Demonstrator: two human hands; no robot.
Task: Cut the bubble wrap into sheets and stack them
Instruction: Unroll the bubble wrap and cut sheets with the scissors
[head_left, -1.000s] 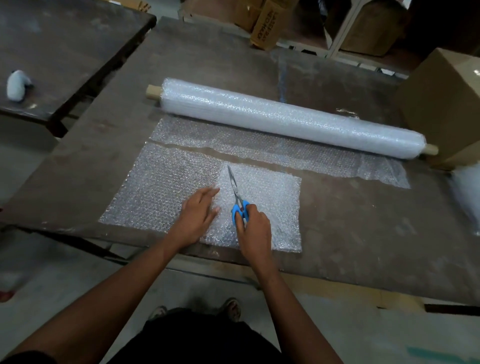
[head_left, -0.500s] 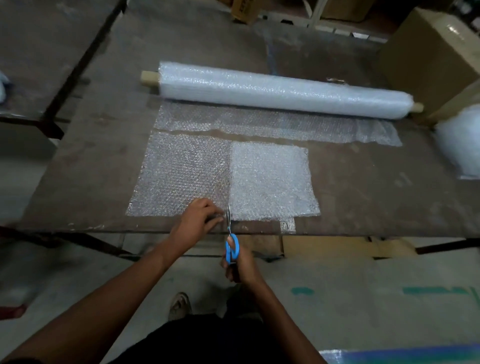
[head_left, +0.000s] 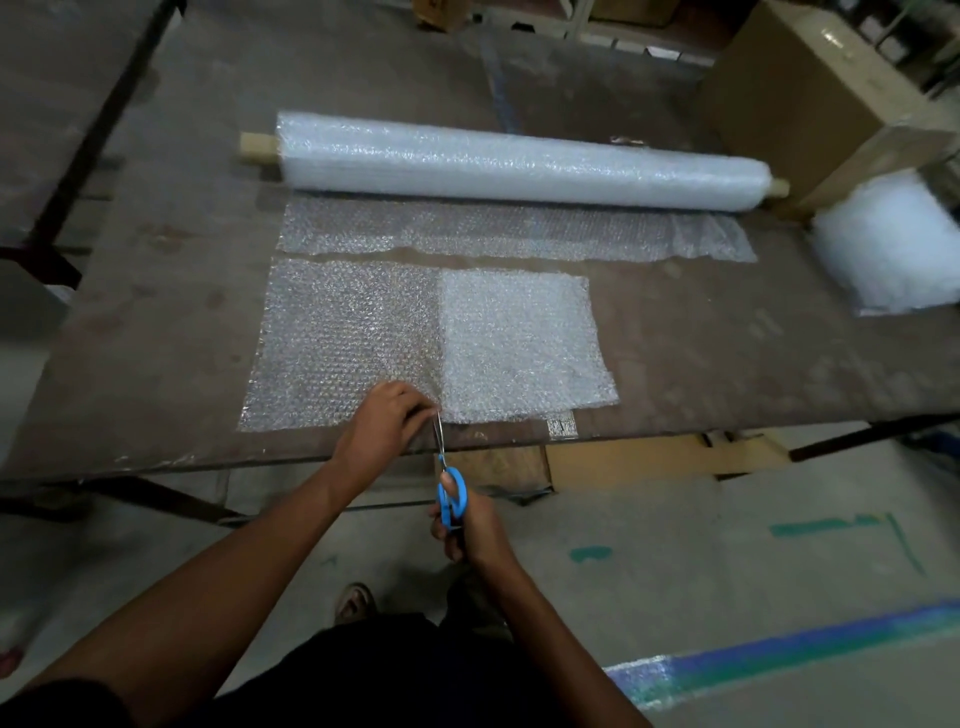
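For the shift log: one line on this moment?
right hand grips scissors | blades at bubble wrap sheet near edge | left hand holds sheet

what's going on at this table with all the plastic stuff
A person is cutting bubble wrap into sheets. The right hand holds blue-handled scissors at the table's near edge, blades at the wrap's near edge. The left hand grips the clear sheet beside the blades. A whiter square piece lies to its right, the big roll lies behind, and a white pile sits at the far right.
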